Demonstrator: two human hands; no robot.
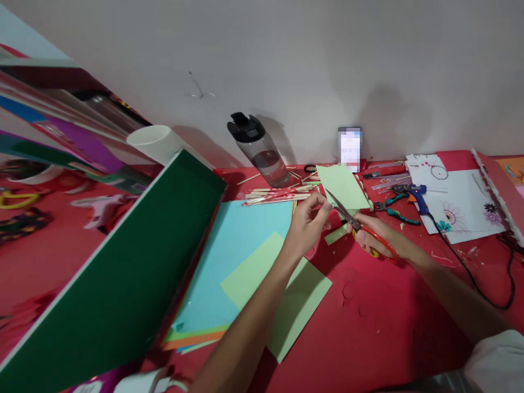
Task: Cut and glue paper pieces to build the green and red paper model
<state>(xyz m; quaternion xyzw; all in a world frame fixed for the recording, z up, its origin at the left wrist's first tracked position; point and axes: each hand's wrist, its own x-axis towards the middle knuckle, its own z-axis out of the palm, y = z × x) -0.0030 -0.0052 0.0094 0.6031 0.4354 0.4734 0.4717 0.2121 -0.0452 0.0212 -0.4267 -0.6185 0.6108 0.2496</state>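
Over the red surface (393,327), near its far edge by the wall, I have both hands close together at a cutting step, or so I judge it. My right hand (370,232) is wrapped around the red and yellow handles of the scissors (346,214), their blades slightly parted and pointing up and away to the left. My left hand (309,218) is narrowed to a pinch, thumb and fingertips right by the blade tips. From this far off I can only say it seems to hold a small piece, perhaps paper; the fingers hide most of it.

Just beyond the blades lies a pale green sheet (341,185), with a narrow green strip (336,234) below it, between the hands. Wooden sticks (282,195) lie beyond my left hand, and pliers (399,210) and a blue glue gun (420,199) sit off past my right.

I'd say the next move calls for a steady left pinch and a short, controlled squeeze of the scissors. I'd turn the piece rather than swing the blades, as the left fingertips are very near the edges.
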